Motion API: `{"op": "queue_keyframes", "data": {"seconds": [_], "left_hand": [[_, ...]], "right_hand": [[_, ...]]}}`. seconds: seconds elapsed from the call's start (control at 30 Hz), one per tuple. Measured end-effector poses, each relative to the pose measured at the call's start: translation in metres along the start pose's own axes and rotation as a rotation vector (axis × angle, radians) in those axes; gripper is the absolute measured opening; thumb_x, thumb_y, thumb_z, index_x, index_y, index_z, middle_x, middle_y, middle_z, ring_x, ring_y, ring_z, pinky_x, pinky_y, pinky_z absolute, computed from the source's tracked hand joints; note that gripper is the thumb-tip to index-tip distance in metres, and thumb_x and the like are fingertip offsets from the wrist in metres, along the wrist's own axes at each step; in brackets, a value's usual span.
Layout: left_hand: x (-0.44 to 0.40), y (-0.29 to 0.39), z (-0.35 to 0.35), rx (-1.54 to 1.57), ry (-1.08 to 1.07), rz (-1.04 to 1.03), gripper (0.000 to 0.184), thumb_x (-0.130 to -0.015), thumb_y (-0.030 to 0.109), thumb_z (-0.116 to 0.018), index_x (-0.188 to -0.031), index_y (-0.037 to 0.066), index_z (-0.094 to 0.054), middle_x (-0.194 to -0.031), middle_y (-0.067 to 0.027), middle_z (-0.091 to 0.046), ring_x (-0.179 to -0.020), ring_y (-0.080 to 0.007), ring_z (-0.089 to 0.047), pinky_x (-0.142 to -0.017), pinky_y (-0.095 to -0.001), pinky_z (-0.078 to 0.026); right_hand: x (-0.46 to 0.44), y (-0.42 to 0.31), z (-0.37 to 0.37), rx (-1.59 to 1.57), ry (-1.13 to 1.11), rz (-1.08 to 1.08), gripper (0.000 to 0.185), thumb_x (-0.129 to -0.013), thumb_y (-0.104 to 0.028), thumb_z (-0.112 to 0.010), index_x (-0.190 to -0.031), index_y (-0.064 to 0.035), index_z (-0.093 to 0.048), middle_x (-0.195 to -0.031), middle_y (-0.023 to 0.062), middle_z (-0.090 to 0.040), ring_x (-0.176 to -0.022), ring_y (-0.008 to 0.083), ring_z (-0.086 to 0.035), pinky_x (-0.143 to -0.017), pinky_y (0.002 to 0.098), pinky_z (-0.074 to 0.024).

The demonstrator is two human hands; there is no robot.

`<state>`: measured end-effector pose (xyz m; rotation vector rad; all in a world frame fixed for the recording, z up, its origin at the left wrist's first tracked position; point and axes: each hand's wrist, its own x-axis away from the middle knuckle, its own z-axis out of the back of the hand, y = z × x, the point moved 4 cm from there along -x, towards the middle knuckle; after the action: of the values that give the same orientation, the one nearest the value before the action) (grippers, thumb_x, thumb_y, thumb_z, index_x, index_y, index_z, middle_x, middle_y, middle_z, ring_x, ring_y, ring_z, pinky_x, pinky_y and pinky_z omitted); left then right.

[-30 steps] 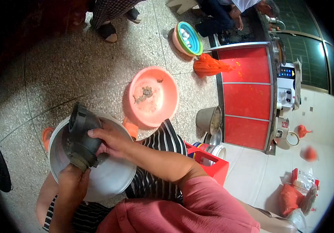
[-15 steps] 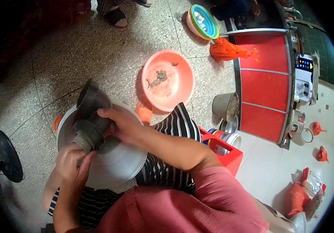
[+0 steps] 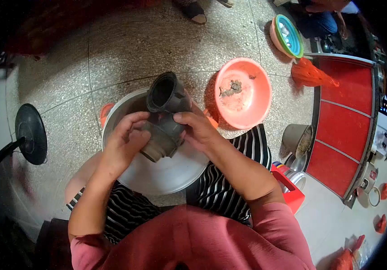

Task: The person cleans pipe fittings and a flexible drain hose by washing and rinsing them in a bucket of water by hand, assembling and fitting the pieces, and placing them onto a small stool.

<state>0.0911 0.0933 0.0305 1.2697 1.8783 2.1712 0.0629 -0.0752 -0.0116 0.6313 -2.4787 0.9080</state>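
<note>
A dark grey, pipe-like piece point(image 3: 168, 128) with a wide round mouth is tilted above the big pale metal pot point(image 3: 166, 180) between my knees. Its black mouth points up and left; a paler, narrower end points down. My right hand point(image 3: 198, 130) grips its right side, thumb on top and the other fingers partly hidden behind. On the lower left, my left hand point(image 3: 126, 146) is curled loosely against the piece, thumb and fingertips touching it. I cannot tell its exact kind.
A pink basin point(image 3: 247, 110) with grey-brown clumps stands ahead right. Beyond are stacked basins point(image 3: 288, 36), an orange bag point(image 3: 310, 72) and a red-panelled cabinet point(image 3: 342, 126). A bucket point(image 3: 297, 139) and red crate point(image 3: 292, 193) are at right, a black round-based stand point(image 3: 31, 135) at left. Other people are at the top.
The piece has turned so its wide mouth tips more toward me. My left hand has shifted from the narrow end to its side. The view has swung left.
</note>
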Motion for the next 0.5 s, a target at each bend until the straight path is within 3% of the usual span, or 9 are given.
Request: {"op": "queue_keyframes", "data": {"seconds": [0.1, 0.13, 0.2, 0.27, 0.5], "left_hand": [[0.0, -0.007, 0.002, 0.275, 0.075, 0.02, 0.047, -0.082, 0.004, -0.057, -0.125, 0.004, -0.039, -0.109, -0.0074, -0.05, -0.093, -0.0152, -0.051, -0.085, -0.0267, -0.041], [-0.002, -0.016, 0.006, 0.175, 0.108, 0.09, 0.053, -0.08, 0.0, -0.055, -0.129, 0.002, -0.033, -0.113, -0.0085, -0.049, -0.099, -0.0174, -0.052, -0.089, -0.0297, -0.041], [0.002, -0.009, 0.005, 0.325, 0.075, -0.02, 0.066, -0.069, -0.003, -0.053, -0.131, 0.0, -0.029, -0.123, -0.0122, -0.044, -0.112, -0.022, -0.047, -0.095, -0.033, -0.036], [0.005, -0.002, 0.001, 0.314, 0.058, -0.113, 0.071, -0.066, 0.003, -0.06, -0.13, 0.0, -0.03, -0.121, -0.0111, -0.044, -0.112, -0.0214, -0.045, -0.097, -0.0319, -0.034], [0.015, -0.009, 0.009, 0.217, 0.088, -0.206, 0.071, -0.064, 0.013, -0.072, -0.125, 0.001, -0.035, -0.116, -0.0083, -0.046, -0.109, -0.0183, -0.045, -0.095, -0.0299, -0.035]], "right_hand": [[0.002, 0.008, -0.009, 0.025, 0.026, -0.033, 0.075, -0.065, -0.011, -0.066, -0.13, -0.0061, -0.029, -0.118, 0.0099, -0.047, -0.107, 0.0222, -0.048, -0.092, 0.0353, -0.0412], [0.007, 0.009, -0.009, 0.052, 0.066, -0.036, 0.076, -0.064, -0.011, -0.067, -0.13, -0.0057, -0.03, -0.118, 0.0096, -0.048, -0.107, 0.0221, -0.048, -0.091, 0.0353, -0.0413], [0.011, 0.017, -0.014, 0.148, 0.011, -0.065, 0.07, -0.067, -0.02, -0.066, -0.128, -0.0078, -0.035, -0.113, 0.0054, -0.052, -0.102, 0.0164, -0.049, -0.085, 0.0312, -0.041], [0.011, 0.03, -0.024, 0.027, -0.129, -0.15, 0.063, -0.072, -0.023, -0.064, -0.127, -0.0076, -0.037, -0.111, 0.0054, -0.054, -0.101, 0.0157, -0.052, -0.086, 0.0314, -0.0429], [0.009, 0.044, -0.035, -0.168, -0.198, -0.11, 0.05, -0.079, -0.022, -0.06, -0.122, -0.0058, -0.041, -0.111, 0.0082, -0.054, -0.097, 0.0192, -0.056, -0.084, 0.0338, -0.0472]]}}
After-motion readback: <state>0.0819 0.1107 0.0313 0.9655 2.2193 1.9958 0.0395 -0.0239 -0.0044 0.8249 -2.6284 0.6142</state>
